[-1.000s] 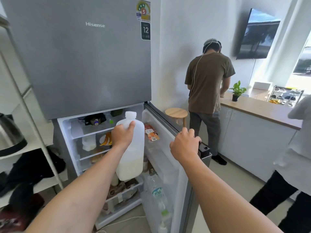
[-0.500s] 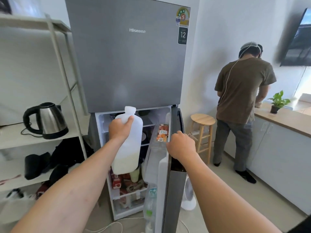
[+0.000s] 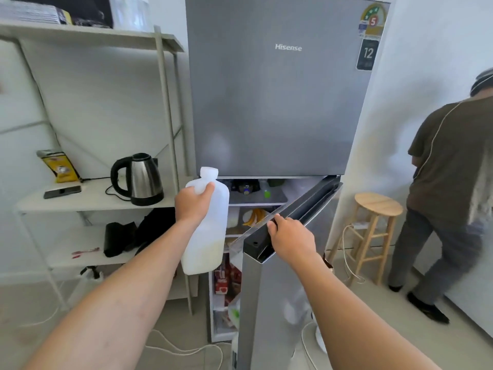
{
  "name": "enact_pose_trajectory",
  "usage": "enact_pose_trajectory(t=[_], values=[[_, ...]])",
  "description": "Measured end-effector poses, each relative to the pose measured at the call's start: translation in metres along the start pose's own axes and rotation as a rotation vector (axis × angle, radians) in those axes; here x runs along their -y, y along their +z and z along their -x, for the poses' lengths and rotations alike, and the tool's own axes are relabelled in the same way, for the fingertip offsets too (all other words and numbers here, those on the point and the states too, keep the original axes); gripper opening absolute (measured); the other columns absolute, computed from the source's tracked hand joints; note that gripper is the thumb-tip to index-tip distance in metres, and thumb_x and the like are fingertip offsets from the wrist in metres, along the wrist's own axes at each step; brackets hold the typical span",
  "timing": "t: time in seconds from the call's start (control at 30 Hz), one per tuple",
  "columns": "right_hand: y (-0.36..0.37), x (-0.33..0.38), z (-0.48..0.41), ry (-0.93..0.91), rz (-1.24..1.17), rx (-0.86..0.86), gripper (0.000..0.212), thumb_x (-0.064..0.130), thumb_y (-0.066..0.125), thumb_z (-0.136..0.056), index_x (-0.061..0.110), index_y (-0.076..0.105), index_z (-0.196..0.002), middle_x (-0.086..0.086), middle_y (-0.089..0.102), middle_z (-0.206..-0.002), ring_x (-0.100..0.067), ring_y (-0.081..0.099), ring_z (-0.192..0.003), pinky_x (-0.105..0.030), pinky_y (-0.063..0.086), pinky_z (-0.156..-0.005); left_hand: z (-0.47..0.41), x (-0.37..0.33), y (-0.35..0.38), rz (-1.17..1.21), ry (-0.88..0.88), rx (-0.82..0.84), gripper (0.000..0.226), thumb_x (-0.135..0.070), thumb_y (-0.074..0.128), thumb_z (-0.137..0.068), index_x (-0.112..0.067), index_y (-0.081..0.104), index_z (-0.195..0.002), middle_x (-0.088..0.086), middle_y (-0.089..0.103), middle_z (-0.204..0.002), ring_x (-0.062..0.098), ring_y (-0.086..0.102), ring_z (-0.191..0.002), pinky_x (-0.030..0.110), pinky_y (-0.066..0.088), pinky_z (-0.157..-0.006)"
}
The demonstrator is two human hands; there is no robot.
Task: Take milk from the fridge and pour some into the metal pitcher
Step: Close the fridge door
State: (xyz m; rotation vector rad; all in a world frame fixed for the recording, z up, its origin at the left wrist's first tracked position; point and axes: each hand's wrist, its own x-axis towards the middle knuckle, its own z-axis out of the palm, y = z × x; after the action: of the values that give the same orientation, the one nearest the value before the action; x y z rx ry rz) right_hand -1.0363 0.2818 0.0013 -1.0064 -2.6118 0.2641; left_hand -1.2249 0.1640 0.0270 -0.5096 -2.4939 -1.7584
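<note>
Pale floor [image 3: 378, 311] and cables [image 3: 186, 349] are seen nearest; above them the milk jug [image 3: 210, 236], upright and a quarter full, is gripped by the left hand [image 3: 192, 202], fingers curled round its shoulder, outside the fridge [image 3: 272, 102]. The top edge of the lower door [image 3: 269, 303] is clasped by the right hand [image 3: 290, 236], fingertips hidden. Beyond, the inner shelves [image 3: 256, 203] are masked by jug and door; a person [image 3: 450, 182] at far right is cut off.

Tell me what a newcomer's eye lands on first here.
The translucent milk jug, milk low in it, sits at centre frame, held by its shoulder in the left-hand grip. Right of it, the right-hand grip curls over the top edge of the half-open lower fridge door. A steel kettle stands on the shelf at left.
</note>
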Motion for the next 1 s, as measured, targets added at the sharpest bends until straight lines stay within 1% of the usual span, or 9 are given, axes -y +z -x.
enact_pose_trajectory(t=[0.13, 0.2, 0.27, 0.37, 0.43, 0.57, 0.7, 0.93, 1.0], values=[[0.018, 0.018, -0.018, -0.034, 0.048, 0.062, 0.052, 0.044, 0.019, -0.103, 0.020, 0.031, -0.148, -0.007, 0.057, -0.131, -0.026, 0.057, -0.107, -0.036, 0.049, -0.072, -0.016, 0.015, -0.012, 0.006, -0.022, -0.034, 0.040, -0.046, 0.060, -0.090, -0.006, 0.061, -0.083, 0.006, 0.060, -0.079, 0.029, 0.059, -0.083, 0.031, 0.043, -0.064], [0.024, 0.027, -0.028, -0.022, 0.024, 0.079, 0.056, 0.045, 0.017, -0.104, 0.019, 0.022, -0.152, -0.010, 0.056, -0.130, -0.028, 0.055, -0.111, -0.039, 0.048, -0.077, -0.027, 0.021, -0.018, -0.002, -0.021, -0.055, 0.040, -0.046, 0.061, -0.090, -0.006, 0.060, -0.081, 0.007, 0.062, -0.080, 0.030, 0.061, -0.084, 0.034, 0.049, -0.068], [0.029, 0.036, -0.038, -0.017, -0.004, 0.083, 0.058, 0.045, 0.017, -0.104, 0.015, 0.019, -0.153, -0.010, 0.059, -0.123, -0.028, 0.053, -0.115, -0.040, 0.048, -0.082, -0.038, 0.027, -0.023, -0.020, -0.021, -0.077, 0.042, -0.046, 0.060, -0.090, -0.006, 0.060, -0.081, 0.010, 0.063, -0.081, 0.031, 0.063, -0.084, 0.039, 0.053, -0.073], [0.036, 0.049, -0.055, -0.031, 0.001, 0.085, 0.058, 0.046, 0.017, -0.104, 0.013, 0.023, -0.151, -0.008, 0.063, -0.117, -0.029, 0.057, -0.110, -0.040, 0.047, -0.081, -0.056, 0.035, -0.028, -0.017, -0.043, -0.096, 0.044, -0.046, 0.060, -0.090, -0.003, 0.062, -0.079, 0.009, 0.061, -0.079, 0.032, 0.062, -0.080, 0.038, 0.053, -0.072], [0.043, 0.057, -0.068, -0.043, 0.019, 0.096, 0.059, 0.046, 0.016, -0.103, 0.011, 0.022, -0.151, -0.008, 0.063, -0.119, -0.030, 0.058, -0.109, -0.045, 0.047, -0.090, -0.069, 0.040, -0.032, -0.001, -0.064, -0.107, 0.042, -0.045, 0.061, -0.090, -0.006, 0.058, -0.074, 0.008, 0.059, -0.078, 0.029, 0.059, -0.077, 0.036, 0.050, -0.069], [0.059, 0.072, -0.090, -0.109, 0.058, 0.092, 0.062, 0.045, 0.020, -0.104, 0.010, 0.011, -0.154, -0.006, 0.062, -0.125, -0.029, 0.057, -0.116, -0.050, 0.026, -0.114, -0.097, 0.052, -0.034, 0.015, -0.070, -0.119, 0.038, -0.045, 0.061, -0.090, -0.010, 0.058, -0.075, 0.006, 0.058, -0.077, 0.022, 0.055, -0.070, 0.031, 0.045, -0.065], [0.070, 0.082, -0.118, -0.183, 0.026, 0.143, 0.065, 0.041, 0.032, -0.103, 0.012, 0.006, -0.155, -0.008, 0.057, -0.131, -0.030, 0.054, -0.120, -0.044, 0.029, -0.115, -0.124, 0.058, -0.032, -0.011, -0.063, -0.127, 0.041, -0.045, 0.061, -0.091, -0.005, 0.062, -0.082, 0.003, 0.058, -0.073, 0.026, 0.059, -0.076, 0.032, 0.047, -0.066], [0.088, 0.102, -0.160, -0.227, 0.071, 0.147, 0.072, 0.025, 0.037, -0.103, 0.023, -0.013, -0.153, -0.005, 0.056, -0.123, -0.029, 0.051, -0.118, -0.042, 0.031, -0.113, -0.168, 0.066, -0.023, -0.010, -0.090, -0.136, 0.048, -0.044, 0.063, -0.090, -0.009, 0.049, -0.060, 0.002, 0.049, -0.062, 0.021, 0.049, -0.060, 0.027, 0.034, -0.051], [0.092, 0.105, -0.167, -0.232, 0.069, 0.126, 0.076, 0.023, 0.038, -0.102, 0.024, -0.019, -0.152, -0.005, 0.057, -0.119, -0.026, 0.052, -0.115, -0.042, 0.027, -0.116, -0.176, 0.067, -0.019, -0.001, -0.090, -0.134, 0.050, -0.044, 0.063, -0.090, -0.009, 0.045, -0.058, 0.002, 0.046, -0.060, 0.021, 0.047, -0.058, 0.027, 0.032, -0.051]])
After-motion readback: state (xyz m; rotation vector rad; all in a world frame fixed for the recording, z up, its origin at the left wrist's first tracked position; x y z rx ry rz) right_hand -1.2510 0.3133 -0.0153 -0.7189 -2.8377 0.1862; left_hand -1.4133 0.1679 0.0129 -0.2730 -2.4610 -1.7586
